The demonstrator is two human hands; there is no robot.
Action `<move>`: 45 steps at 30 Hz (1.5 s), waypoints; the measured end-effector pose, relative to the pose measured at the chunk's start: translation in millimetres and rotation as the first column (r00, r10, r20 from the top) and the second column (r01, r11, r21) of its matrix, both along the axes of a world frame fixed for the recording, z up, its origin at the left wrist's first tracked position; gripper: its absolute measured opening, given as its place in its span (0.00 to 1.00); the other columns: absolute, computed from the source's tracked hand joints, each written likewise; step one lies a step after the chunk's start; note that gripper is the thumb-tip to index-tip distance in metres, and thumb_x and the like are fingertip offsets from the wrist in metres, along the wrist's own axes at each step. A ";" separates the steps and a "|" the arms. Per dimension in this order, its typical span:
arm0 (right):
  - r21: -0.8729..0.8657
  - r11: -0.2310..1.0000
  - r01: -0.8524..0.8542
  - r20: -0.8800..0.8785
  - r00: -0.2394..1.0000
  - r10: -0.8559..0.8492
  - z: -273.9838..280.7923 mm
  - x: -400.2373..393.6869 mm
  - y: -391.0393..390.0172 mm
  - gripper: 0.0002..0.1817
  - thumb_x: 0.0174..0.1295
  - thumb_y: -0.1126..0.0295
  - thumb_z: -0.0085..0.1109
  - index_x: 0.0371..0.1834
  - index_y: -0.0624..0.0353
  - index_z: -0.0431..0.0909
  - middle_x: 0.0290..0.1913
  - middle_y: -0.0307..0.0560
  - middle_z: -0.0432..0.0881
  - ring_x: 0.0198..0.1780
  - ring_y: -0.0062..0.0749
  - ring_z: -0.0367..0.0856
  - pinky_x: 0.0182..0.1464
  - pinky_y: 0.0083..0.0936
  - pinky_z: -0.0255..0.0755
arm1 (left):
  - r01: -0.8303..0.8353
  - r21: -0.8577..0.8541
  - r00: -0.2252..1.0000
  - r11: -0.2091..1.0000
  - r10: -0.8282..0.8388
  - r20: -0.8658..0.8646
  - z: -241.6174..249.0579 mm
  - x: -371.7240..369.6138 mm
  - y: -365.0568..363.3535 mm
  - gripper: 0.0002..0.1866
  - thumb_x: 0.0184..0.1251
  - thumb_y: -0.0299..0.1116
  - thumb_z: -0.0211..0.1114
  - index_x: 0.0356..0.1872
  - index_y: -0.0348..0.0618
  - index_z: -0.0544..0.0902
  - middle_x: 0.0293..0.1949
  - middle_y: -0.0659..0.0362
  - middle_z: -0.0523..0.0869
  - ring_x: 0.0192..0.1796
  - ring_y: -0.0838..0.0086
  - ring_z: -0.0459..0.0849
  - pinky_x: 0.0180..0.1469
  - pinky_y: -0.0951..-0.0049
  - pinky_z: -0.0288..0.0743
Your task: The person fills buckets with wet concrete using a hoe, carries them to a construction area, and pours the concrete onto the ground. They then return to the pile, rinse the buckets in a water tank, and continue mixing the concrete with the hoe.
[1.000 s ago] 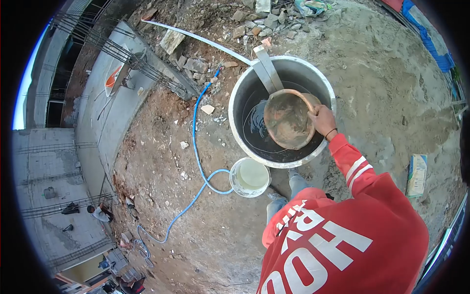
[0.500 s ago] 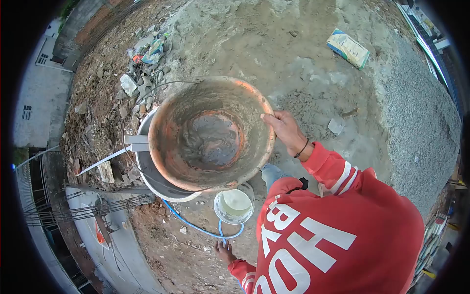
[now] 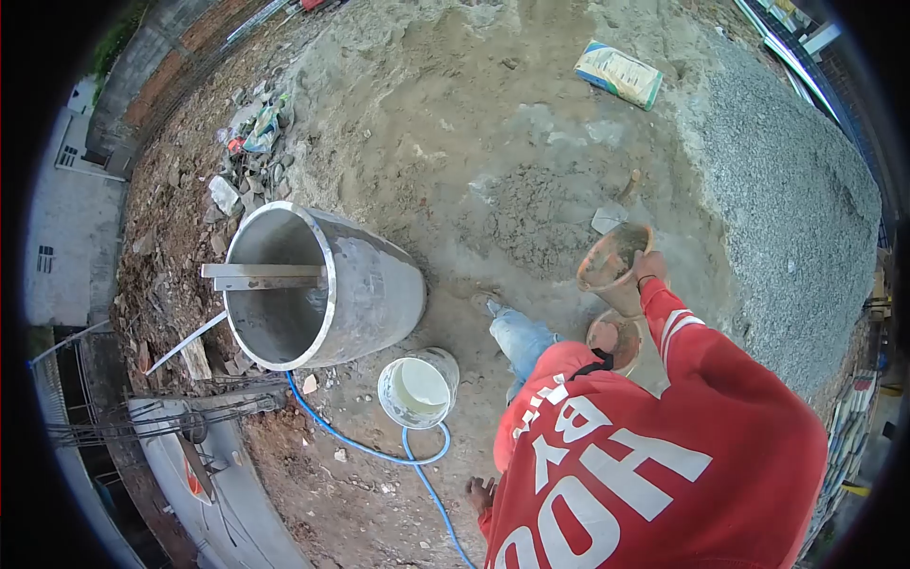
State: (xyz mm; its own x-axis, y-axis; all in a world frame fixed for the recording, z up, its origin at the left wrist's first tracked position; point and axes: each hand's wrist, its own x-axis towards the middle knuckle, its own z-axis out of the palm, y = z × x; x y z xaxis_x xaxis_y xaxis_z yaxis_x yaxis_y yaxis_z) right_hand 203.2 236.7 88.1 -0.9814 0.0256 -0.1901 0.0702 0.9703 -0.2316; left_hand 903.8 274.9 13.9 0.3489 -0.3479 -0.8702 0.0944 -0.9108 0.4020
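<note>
In the head view, my right hand is closed on the rim of an orange, mortar-smeared bucket, which hangs tilted over the wet ground. A second mortar-stained bucket sits just below it, partly hidden by my sleeve. My left hand is low beside my body, holding nothing, with its fingers apart. Nearest to it is a blue hose. A white bucket with pale liquid inside stands between my left hand and a big grey drum.
A light bar lies across the drum's mouth. Grey gravel is heaped to the right, and a printed sack lies on the ground at the far side. Rubble and exposed rebar are on the left.
My right hand has carried the orange bucket rightward and down, away from above the grey drum. The drum's mouth and the second stained bucket now show.
</note>
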 end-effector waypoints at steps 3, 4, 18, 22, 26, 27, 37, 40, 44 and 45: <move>0.042 0.996 0.073 -0.066 0.995 -0.070 19.2 -49.0 -6.8 0.19 0.56 0.56 0.59 0.39 0.61 0.82 0.41 0.62 0.84 0.46 0.58 0.83 0.49 0.46 0.77 | -0.021 0.033 1.000 0.999 0.021 0.015 2.6 -0.3 27.0 0.20 0.69 0.41 0.57 0.59 0.53 0.68 0.50 0.55 0.78 0.37 0.59 0.86 0.31 0.65 0.76; 0.039 0.999 0.022 -0.067 0.998 -0.020 26.5 -61.7 -9.8 0.18 0.57 0.58 0.58 0.40 0.61 0.82 0.42 0.62 0.84 0.46 0.58 0.83 0.49 0.46 0.77 | -0.021 0.040 1.000 0.999 0.021 0.013 9.1 -4.3 25.9 0.20 0.69 0.41 0.57 0.59 0.53 0.68 0.50 0.55 0.78 0.37 0.59 0.86 0.31 0.65 0.76; -0.226 0.952 0.207 0.462 0.883 -0.082 -134.1 -259.5 122.5 0.20 0.61 0.60 0.54 0.23 0.70 0.78 0.16 0.56 0.77 0.13 0.40 0.78 0.13 0.37 0.67 | -0.074 -0.071 0.995 0.995 0.079 0.064 5.6 -194.4 39.6 0.20 0.66 0.33 0.57 0.59 0.53 0.66 0.48 0.53 0.77 0.36 0.59 0.85 0.30 0.67 0.76; -0.310 0.829 0.465 0.568 0.790 -0.231 -162.3 -269.0 180.9 0.21 0.68 0.58 0.49 0.46 0.70 0.74 0.33 0.55 0.82 0.25 0.40 0.83 0.21 0.36 0.81 | 0.043 0.162 0.996 0.986 -0.054 0.068 -50.9 -268.2 98.8 0.22 0.62 0.30 0.60 0.58 0.43 0.70 0.43 0.50 0.80 0.31 0.60 0.86 0.24 0.67 0.77; 0.133 0.961 -0.244 0.317 0.929 0.192 -175.9 -273.9 173.5 0.22 0.63 0.56 0.53 0.38 0.70 0.79 0.30 0.59 0.83 0.28 0.43 0.86 0.26 0.36 0.81 | 0.372 0.321 0.913 0.871 -0.405 0.039 -106.9 -342.9 139.6 0.24 0.56 0.34 0.64 0.55 0.39 0.75 0.37 0.49 0.85 0.30 0.63 0.87 0.28 0.65 0.80; 0.406 0.589 -0.698 0.369 0.715 0.593 -170.6 -272.3 147.0 0.23 0.61 0.55 0.55 0.35 0.71 0.80 0.30 0.61 0.84 0.30 0.46 0.86 0.30 0.37 0.81 | 0.486 0.305 0.860 0.819 -0.510 0.001 -131.9 -352.7 147.3 0.26 0.54 0.36 0.67 0.55 0.39 0.75 0.37 0.49 0.86 0.33 0.62 0.87 0.33 0.64 0.81; 0.559 0.637 -0.531 0.166 0.824 0.542 -326.6 -299.8 27.1 0.25 0.57 0.54 0.58 0.38 0.72 0.81 0.41 0.67 0.82 0.44 0.57 0.83 0.49 0.43 0.77 | 0.938 0.062 0.322 0.342 -0.921 0.221 -323.5 -520.6 93.3 0.45 0.50 0.49 0.72 0.69 0.47 0.62 0.64 0.45 0.71 0.70 0.49 0.62 0.63 0.55 0.69; 0.608 0.595 -0.525 0.208 0.829 0.519 -371.2 -309.3 28.5 0.29 0.54 0.50 0.59 0.39 0.72 0.80 0.43 0.69 0.82 0.50 0.60 0.81 0.56 0.45 0.72 | 0.917 0.332 0.157 0.220 -0.966 0.206 -381.1 -533.2 105.3 0.34 0.60 0.50 0.64 0.66 0.51 0.66 0.65 0.46 0.70 0.65 0.48 0.70 0.61 0.51 0.71; 0.163 0.825 -0.542 0.335 0.817 0.470 -355.8 -243.5 -22.1 0.22 0.58 0.57 0.60 0.35 0.73 0.79 0.35 0.59 0.83 0.34 0.46 0.85 0.37 0.36 0.82 | 0.947 0.173 0.268 0.272 -0.962 0.045 -418.0 -504.1 114.1 0.24 0.65 0.38 0.58 0.63 0.52 0.69 0.58 0.45 0.76 0.52 0.46 0.80 0.51 0.52 0.77; -0.171 0.925 -0.338 0.445 0.811 0.379 -353.3 -221.3 -36.3 0.19 0.60 0.61 0.59 0.34 0.72 0.79 0.31 0.55 0.83 0.28 0.39 0.85 0.29 0.31 0.83 | 0.961 0.216 0.178 0.171 -0.984 -0.012 -416.4 -496.3 109.2 0.22 0.64 0.35 0.58 0.61 0.51 0.71 0.54 0.46 0.81 0.47 0.47 0.84 0.47 0.53 0.79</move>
State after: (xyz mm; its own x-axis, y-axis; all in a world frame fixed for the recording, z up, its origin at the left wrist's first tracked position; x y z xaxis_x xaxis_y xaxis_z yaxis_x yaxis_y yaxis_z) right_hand -18.1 200.5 -265.3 -0.7143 -0.3457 -0.6085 -0.1606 0.9273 -0.3382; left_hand 407.5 384.1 -402.4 -0.0896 -0.3590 -0.9290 -0.9433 -0.2688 0.1948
